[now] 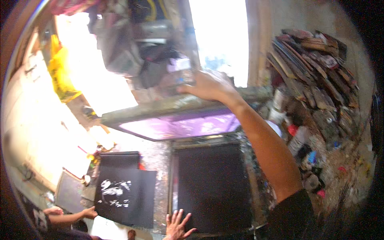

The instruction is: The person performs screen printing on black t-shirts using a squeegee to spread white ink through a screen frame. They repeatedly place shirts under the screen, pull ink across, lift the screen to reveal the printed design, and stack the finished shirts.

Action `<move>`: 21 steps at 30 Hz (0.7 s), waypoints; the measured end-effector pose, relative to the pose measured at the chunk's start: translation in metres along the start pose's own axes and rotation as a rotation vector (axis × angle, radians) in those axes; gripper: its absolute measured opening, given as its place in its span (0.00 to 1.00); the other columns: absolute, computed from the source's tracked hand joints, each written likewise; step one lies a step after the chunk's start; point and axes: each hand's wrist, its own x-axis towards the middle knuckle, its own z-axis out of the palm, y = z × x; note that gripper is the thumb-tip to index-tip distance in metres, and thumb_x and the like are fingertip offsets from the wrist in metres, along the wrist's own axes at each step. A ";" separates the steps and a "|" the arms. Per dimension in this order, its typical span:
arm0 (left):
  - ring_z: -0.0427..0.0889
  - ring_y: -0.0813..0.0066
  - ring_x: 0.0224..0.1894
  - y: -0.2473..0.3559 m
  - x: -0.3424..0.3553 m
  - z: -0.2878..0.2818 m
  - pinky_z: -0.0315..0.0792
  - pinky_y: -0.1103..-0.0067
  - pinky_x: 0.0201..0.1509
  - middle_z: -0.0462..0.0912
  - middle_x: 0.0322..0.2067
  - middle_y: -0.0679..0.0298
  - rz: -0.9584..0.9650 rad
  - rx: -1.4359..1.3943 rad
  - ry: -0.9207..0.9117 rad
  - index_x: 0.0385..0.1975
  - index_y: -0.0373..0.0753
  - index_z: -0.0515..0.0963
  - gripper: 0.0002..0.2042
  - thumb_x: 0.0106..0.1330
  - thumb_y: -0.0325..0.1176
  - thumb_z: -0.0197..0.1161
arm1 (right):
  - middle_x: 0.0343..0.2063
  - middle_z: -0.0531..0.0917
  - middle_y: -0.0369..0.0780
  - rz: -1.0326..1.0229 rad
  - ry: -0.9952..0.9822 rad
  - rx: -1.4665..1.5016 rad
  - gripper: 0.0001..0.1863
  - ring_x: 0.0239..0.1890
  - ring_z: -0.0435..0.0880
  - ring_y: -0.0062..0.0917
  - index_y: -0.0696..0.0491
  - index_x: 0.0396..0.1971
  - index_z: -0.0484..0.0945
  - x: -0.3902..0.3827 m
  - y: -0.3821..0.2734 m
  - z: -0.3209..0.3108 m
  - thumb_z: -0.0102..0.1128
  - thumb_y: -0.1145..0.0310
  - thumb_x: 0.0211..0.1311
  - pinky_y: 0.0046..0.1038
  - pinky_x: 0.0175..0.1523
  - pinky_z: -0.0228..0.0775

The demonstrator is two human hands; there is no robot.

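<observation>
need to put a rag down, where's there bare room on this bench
Barest patch: the speckled strip between the printed black sheet and the black fabric under the left hand. Beneath the raised screen frame, lifted by the right hand, stays open. The right side is crowded with paint bottles.

Bare forearms — a short black sleeve at the right arm (272,152)

A paint-spattered worktop (158,160) fills the lower middle of the frame. A plain black cloth (214,186) lies flat on it at centre. At lower left lies a second black cloth with a white print (124,196), just beside the first.
</observation>
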 end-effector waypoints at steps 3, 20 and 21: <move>0.46 0.43 0.76 0.012 0.013 -0.022 0.31 0.39 0.73 0.52 0.74 0.49 -0.022 -0.028 -0.025 0.74 0.57 0.58 0.41 0.64 0.68 0.56 | 0.26 0.86 0.47 0.203 -0.149 -0.180 0.38 0.34 0.88 0.36 0.56 0.41 0.82 -0.041 -0.028 -0.011 0.55 0.30 0.60 0.41 0.44 0.77; 0.81 0.61 0.51 0.054 0.016 -0.003 0.80 0.58 0.57 0.78 0.47 0.51 -0.763 -1.881 0.375 0.47 0.27 0.68 0.14 0.72 0.31 0.61 | 0.26 0.86 0.48 0.192 -0.656 0.025 0.12 0.30 0.87 0.47 0.49 0.39 0.79 -0.355 -0.056 0.147 0.63 0.59 0.60 0.48 0.37 0.77; 0.80 0.63 0.53 0.056 0.015 -0.003 0.79 0.58 0.58 0.78 0.47 0.53 -0.800 -1.891 0.358 0.48 0.27 0.71 0.14 0.72 0.32 0.61 | 0.26 0.86 0.47 0.195 -0.650 0.003 0.11 0.30 0.87 0.47 0.49 0.39 0.79 -0.363 -0.056 0.146 0.63 0.61 0.59 0.48 0.36 0.77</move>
